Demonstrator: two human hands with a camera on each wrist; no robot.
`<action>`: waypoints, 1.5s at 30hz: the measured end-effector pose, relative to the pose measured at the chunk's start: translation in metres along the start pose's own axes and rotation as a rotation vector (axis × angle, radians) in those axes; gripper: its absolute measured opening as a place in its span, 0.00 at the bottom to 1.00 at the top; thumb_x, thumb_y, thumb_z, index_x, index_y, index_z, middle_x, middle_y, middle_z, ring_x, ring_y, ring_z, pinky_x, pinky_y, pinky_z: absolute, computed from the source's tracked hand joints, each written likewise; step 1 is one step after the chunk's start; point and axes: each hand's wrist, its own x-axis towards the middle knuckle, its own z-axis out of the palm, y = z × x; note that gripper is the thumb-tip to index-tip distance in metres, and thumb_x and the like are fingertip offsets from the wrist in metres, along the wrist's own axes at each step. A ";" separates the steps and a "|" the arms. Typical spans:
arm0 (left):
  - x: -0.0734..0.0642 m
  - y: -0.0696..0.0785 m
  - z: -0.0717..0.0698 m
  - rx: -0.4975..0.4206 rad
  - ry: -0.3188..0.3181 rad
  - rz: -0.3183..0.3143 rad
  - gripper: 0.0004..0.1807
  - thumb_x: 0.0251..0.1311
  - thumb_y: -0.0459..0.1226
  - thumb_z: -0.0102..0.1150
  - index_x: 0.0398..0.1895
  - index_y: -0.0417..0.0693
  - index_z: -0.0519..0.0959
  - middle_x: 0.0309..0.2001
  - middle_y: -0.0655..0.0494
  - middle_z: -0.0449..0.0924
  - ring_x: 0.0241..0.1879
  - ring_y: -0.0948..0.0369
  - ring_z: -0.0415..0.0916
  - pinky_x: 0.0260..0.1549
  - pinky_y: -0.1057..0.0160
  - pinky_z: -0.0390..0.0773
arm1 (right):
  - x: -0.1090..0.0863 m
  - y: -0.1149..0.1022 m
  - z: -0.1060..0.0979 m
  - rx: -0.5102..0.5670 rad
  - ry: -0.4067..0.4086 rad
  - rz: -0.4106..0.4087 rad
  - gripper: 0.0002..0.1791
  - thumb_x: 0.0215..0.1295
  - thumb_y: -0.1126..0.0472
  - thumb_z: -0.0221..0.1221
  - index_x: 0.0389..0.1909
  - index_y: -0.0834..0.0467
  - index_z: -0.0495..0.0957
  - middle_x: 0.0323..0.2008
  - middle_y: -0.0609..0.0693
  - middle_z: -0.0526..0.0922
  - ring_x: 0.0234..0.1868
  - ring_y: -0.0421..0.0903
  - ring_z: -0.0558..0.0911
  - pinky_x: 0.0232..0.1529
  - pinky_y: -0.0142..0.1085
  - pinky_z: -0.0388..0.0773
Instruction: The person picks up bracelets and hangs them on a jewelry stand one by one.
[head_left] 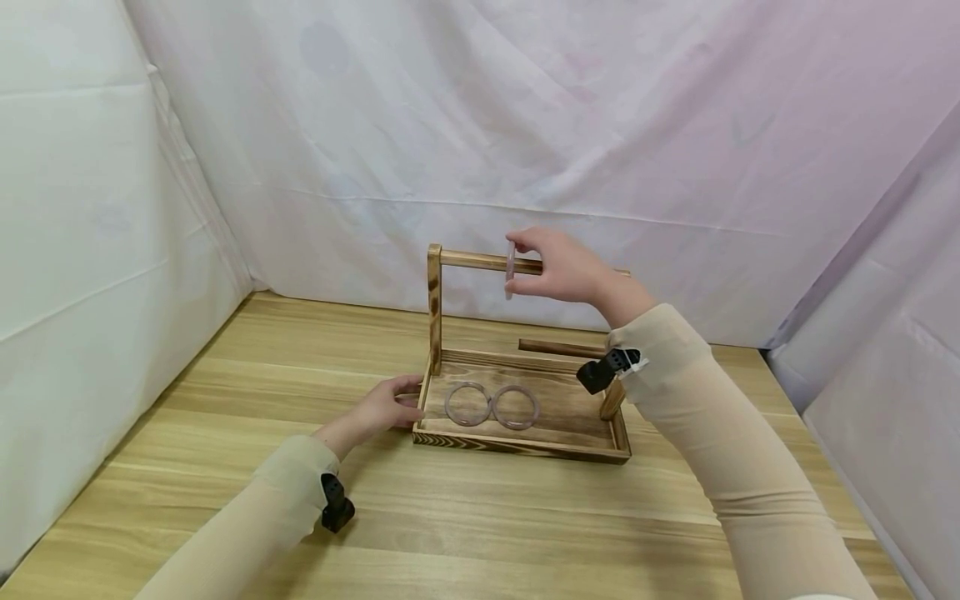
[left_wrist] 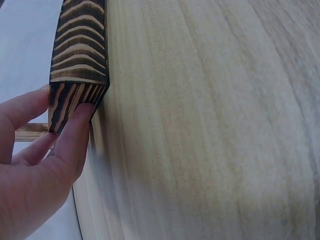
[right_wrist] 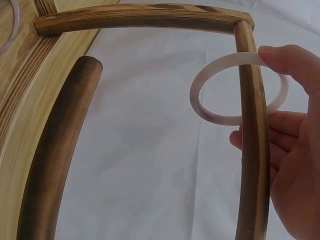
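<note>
A pale lilac bangle [head_left: 510, 271] is pinched between the thumb and fingers of my right hand [head_left: 566, 268]. In the right wrist view this bangle [right_wrist: 212, 117] encircles the upper bar [right_wrist: 254, 145] of a wooden rack, with the bar passing through its ring. My left hand [head_left: 380, 407] grips the left end of the rack's tray base [head_left: 525, 450], as the left wrist view shows at the striped tray corner [left_wrist: 72, 100]. Two more bangles, a left one [head_left: 447, 408] and a right one [head_left: 537, 408], lie flat side by side in the tray.
Behind the tray a dark wooden rod [head_left: 558, 347] shows a free left end; its right end is hidden by my arm. The rack's left post [head_left: 435, 308] rises from the tray. The wooden tabletop [head_left: 465, 525] is bordered by white cloth [head_left: 360, 150] behind and at both sides.
</note>
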 end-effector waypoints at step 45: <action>-0.001 0.001 0.001 0.000 -0.011 -0.001 0.36 0.59 0.25 0.53 0.70 0.31 0.50 0.66 0.29 0.57 0.62 0.39 0.64 0.50 0.55 0.80 | -0.020 0.002 0.000 -0.072 0.010 0.077 0.45 0.62 0.36 0.52 0.74 0.51 0.47 0.73 0.55 0.50 0.73 0.56 0.51 0.71 0.54 0.53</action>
